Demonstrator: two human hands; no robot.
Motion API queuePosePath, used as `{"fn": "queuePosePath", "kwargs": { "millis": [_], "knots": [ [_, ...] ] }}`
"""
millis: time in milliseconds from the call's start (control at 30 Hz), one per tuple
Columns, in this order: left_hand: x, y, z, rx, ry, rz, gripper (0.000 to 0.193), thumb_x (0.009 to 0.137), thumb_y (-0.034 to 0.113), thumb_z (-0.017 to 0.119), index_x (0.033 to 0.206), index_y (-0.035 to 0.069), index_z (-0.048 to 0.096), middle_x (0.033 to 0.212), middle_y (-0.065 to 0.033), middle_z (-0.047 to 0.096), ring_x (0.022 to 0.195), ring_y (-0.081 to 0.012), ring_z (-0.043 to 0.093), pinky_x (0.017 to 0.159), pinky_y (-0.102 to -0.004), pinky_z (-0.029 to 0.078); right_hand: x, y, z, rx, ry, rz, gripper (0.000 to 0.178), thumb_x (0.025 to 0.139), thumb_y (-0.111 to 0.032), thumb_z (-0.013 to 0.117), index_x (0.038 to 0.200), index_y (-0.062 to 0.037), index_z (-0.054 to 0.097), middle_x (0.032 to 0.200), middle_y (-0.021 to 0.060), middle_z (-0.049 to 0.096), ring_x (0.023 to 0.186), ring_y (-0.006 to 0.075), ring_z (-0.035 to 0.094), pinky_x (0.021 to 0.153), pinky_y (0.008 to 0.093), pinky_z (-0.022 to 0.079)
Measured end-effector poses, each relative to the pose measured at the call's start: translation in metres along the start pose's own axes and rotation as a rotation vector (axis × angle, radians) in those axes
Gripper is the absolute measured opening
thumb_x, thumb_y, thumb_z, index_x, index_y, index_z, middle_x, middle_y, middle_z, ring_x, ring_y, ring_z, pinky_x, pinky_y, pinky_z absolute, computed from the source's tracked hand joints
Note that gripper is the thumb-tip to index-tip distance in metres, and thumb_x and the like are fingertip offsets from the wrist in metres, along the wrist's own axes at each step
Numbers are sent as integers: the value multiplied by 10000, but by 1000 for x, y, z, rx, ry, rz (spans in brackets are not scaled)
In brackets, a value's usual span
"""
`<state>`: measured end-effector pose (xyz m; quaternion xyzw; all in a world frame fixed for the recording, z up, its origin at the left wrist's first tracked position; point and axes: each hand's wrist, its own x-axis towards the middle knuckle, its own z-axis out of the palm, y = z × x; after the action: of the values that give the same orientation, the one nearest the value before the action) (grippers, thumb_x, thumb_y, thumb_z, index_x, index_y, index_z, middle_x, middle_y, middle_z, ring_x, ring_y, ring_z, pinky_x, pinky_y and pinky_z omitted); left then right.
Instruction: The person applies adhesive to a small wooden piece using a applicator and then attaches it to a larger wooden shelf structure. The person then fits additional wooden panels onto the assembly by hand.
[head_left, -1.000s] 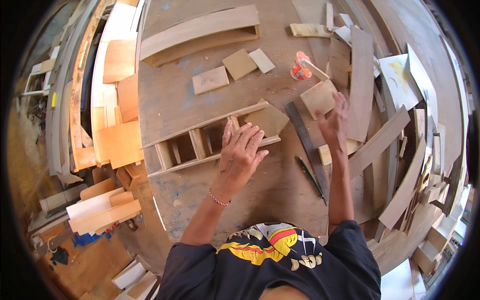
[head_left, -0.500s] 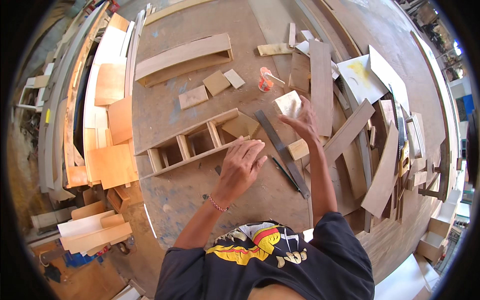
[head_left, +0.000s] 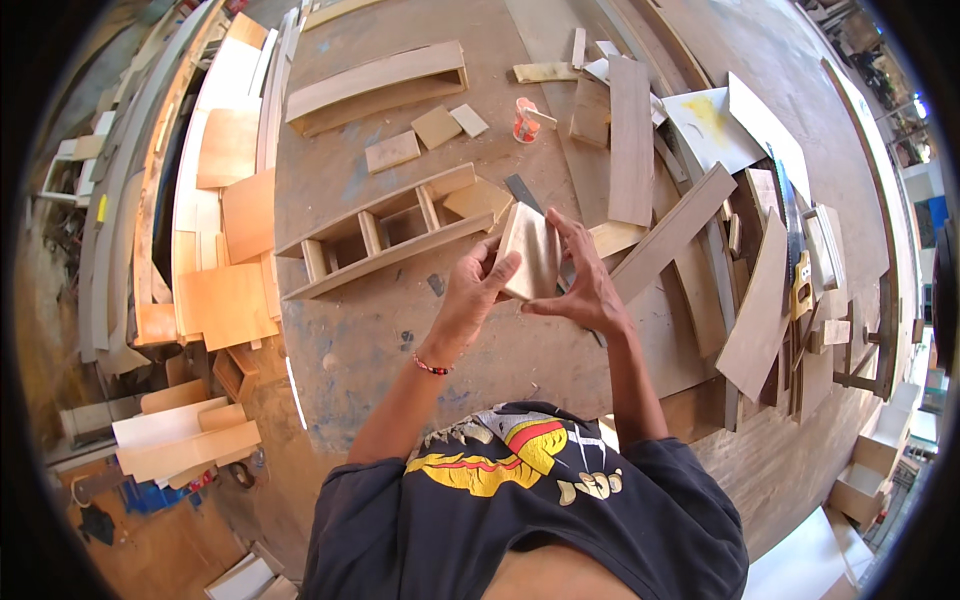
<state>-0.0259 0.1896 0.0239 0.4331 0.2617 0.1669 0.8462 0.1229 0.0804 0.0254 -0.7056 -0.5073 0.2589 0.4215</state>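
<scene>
With both our left hand [head_left: 472, 295] and right hand [head_left: 592, 285] we grip the unfitted wooden block [head_left: 530, 250] at our twelve o'clock, while the ladder-like frame [head_left: 400, 254], at the block's nine o'clock, has three crosspieces [head_left: 370, 232] in place, its nearer end open

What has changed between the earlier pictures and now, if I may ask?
The square wooden block was lifted and brought left and nearer; the right hand and left hand now both hold it. The left hand came away from the divided frame. The red cup and long open box stayed put.
</scene>
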Motion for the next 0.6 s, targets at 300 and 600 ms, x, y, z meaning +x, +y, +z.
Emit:
{"fn": "queuePosePath", "kwargs": {
  "millis": [300, 600],
  "knots": [
    [-19, -34, -21, -257, 73, -77, 347, 874, 72, 555, 1192, -39, 472, 1090, -105, 591, 941, -172, 608, 786, -301, 525, -22, 28, 28, 670, 292, 408, 562, 839, -195, 658, 1276, 65, 421, 1059, 98, 591, 931, 142, 572, 758, 266, 493],
    [-18, -58, -30, -91, 120, -62, 361, 868, 93, 580, 1191, -35, 481, 1065, -91, 605, 930, -148, 603, 802, -287, 505, -29, 41, 49, 764, 146, 392, 305, 859, -120, 614, 1110, 46, 562, 925, 46, 646, 786, 90, 584, 670, 226, 472]
  ]
}}
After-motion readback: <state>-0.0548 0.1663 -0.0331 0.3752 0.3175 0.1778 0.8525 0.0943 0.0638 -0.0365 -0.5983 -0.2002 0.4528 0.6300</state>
